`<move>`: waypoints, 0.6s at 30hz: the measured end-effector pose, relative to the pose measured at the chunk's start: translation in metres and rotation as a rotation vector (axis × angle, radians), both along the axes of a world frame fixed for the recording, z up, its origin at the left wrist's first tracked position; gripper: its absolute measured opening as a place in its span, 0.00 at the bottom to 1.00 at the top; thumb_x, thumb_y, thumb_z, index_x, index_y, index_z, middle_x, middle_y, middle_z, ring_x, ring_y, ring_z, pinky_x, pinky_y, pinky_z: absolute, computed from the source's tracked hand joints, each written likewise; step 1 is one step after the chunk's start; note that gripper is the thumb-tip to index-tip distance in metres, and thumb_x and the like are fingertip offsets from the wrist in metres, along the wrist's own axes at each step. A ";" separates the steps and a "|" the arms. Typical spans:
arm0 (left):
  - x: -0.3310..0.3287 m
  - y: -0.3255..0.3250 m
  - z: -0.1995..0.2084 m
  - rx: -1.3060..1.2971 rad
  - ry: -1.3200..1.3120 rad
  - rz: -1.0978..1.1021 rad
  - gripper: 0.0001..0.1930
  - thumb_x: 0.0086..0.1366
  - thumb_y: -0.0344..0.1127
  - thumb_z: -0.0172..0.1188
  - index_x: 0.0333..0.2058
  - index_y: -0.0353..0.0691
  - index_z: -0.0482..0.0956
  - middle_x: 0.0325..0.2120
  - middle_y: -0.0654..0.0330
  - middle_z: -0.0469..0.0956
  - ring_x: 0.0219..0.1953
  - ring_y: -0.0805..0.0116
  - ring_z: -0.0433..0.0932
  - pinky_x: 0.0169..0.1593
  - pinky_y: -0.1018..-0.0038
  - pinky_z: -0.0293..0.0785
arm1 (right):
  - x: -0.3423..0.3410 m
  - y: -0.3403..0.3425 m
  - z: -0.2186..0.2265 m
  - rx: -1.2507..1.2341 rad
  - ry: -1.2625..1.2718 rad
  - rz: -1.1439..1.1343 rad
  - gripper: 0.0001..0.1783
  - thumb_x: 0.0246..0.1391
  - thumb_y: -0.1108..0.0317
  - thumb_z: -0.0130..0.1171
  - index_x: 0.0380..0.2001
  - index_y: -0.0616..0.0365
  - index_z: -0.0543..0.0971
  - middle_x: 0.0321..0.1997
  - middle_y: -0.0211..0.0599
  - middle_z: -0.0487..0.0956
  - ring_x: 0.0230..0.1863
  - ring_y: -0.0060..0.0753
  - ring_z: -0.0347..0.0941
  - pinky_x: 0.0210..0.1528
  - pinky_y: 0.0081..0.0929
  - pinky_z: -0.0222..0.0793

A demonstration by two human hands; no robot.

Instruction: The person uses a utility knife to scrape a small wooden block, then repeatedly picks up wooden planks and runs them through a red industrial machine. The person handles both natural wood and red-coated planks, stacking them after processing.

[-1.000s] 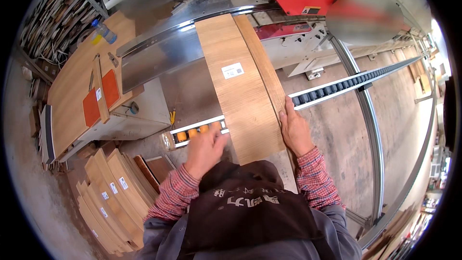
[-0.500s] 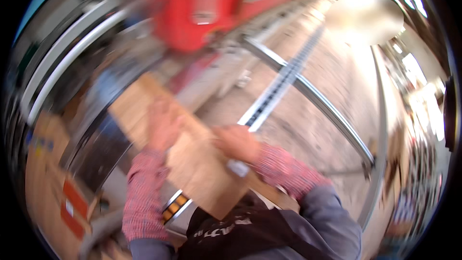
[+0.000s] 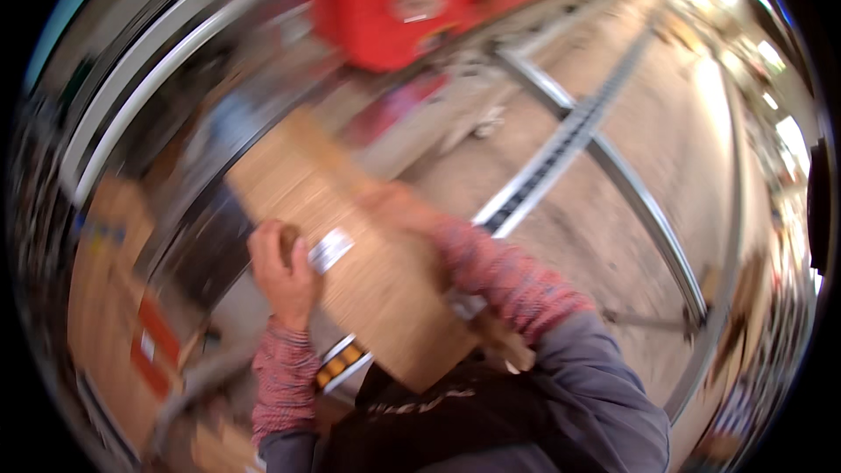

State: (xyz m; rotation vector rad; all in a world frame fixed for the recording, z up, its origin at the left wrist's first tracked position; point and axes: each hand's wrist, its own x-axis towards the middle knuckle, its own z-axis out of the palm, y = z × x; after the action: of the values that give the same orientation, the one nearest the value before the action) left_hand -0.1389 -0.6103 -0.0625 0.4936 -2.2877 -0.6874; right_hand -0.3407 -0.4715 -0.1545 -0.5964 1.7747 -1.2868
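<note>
A flat wood-grain board [image 3: 385,298] lies slantwise before my body, its near end against my dark apron. A white label [image 3: 331,250] sticks to its face close to the left edge. My left hand [image 3: 285,271] is closed at that edge, fingers curled and thumb beside the label. On the board's right side, my right hand [image 3: 399,210] grips the long edge; its fingertips are blurred and partly hidden. Under my right forearm shows the end of another wooden piece [image 3: 504,342].
A red machine housing [image 3: 394,0] stands ahead. To the right, a conveyor rail with dark rollers [image 3: 534,184] crosses a metal bar [image 3: 644,201] above the floor. Wooden panels [image 3: 109,315] and an orange-red piece [image 3: 149,346] are at left. Orange rollers [image 3: 342,363] sit below my left hand.
My left hand has slid from the board's face back to its left edge, uncovering the white label. The right hand has moved slightly farther up the board's right edge. The view has shifted.
</note>
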 end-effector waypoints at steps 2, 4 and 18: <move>0.045 0.004 -0.028 0.411 0.072 0.160 0.11 0.66 0.34 0.59 0.43 0.34 0.76 0.42 0.55 0.77 0.45 0.58 0.76 0.50 0.65 0.72 | -0.003 0.015 0.020 -0.122 -0.082 -0.071 0.26 0.64 0.48 0.55 0.48 0.62 0.82 0.42 0.44 0.85 0.43 0.36 0.80 0.50 0.33 0.74; 0.063 0.013 -0.040 0.945 0.135 0.238 0.10 0.69 0.38 0.59 0.42 0.38 0.77 0.41 0.61 0.77 0.43 0.69 0.77 0.46 0.72 0.73 | -0.007 0.022 0.011 -0.122 0.046 -0.100 0.29 0.65 0.50 0.54 0.55 0.66 0.76 0.49 0.47 0.82 0.49 0.36 0.78 0.55 0.33 0.71; -0.034 0.018 -0.046 1.787 0.365 0.026 0.23 0.72 0.40 0.58 0.56 0.26 0.70 0.51 0.49 0.77 0.49 0.60 0.81 0.51 0.65 0.80 | -0.026 0.016 0.062 -0.003 -0.103 -0.046 0.29 0.67 0.53 0.53 0.57 0.70 0.74 0.47 0.41 0.82 0.45 0.27 0.78 0.49 0.26 0.72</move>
State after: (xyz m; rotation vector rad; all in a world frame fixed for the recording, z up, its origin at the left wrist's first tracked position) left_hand -0.1729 -0.5919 -0.1081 0.9780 -0.7732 -2.4254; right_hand -0.3667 -0.4558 -0.0927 -0.4844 1.7111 -1.3283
